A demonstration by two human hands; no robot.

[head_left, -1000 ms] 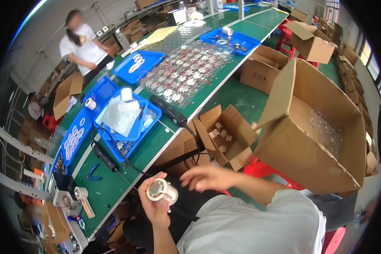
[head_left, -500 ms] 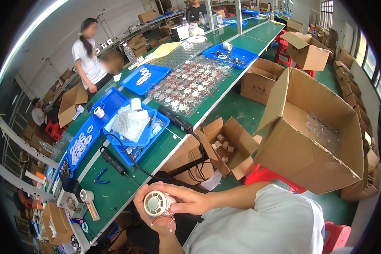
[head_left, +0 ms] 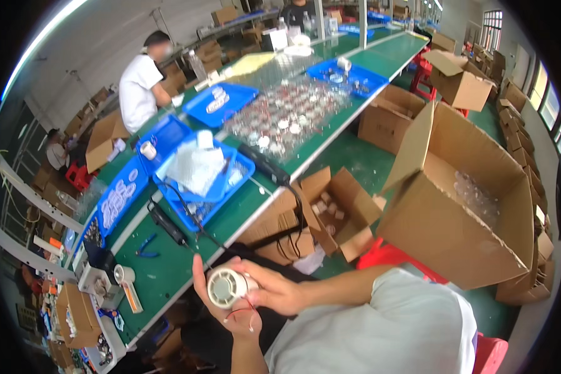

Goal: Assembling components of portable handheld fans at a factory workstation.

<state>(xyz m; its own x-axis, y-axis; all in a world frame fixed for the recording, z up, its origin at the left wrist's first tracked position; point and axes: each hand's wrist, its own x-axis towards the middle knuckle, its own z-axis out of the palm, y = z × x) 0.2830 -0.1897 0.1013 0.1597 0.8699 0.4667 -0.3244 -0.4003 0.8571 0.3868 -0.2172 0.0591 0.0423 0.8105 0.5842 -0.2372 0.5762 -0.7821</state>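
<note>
A white cylindrical plastic housing (head_left: 227, 288) with a round, slotted end face and thin red wires hanging from it is held low in front of me. My right hand (head_left: 279, 292) grips its right side, thumb near the wires. Cupped under and around its left side is my left hand (head_left: 235, 321), one finger stretched up away from the housing. Parts of both hands' fingers are hidden behind it. Beyond my hands, a black electric screwdriver (head_left: 167, 223) with a cable lies on the green table (head_left: 181, 271), with blue-handled pliers (head_left: 146, 245) to its left.
Stacked blue trays (head_left: 246, 167) hold bubble wrap and parts. Another black corded tool (head_left: 265, 165) lies beside them, near many wired discs (head_left: 293, 118). A tray of white rings (head_left: 119, 198) is leftward. Cardboard boxes (head_left: 461, 218) stand at right. A co-worker (head_left: 140, 90) stands across the table.
My left hand has loosened, with a finger now straightened away from the housing. The housing has turned slightly. The co-worker across the table has leaned and turned rightward. The view has shifted a little.
</note>
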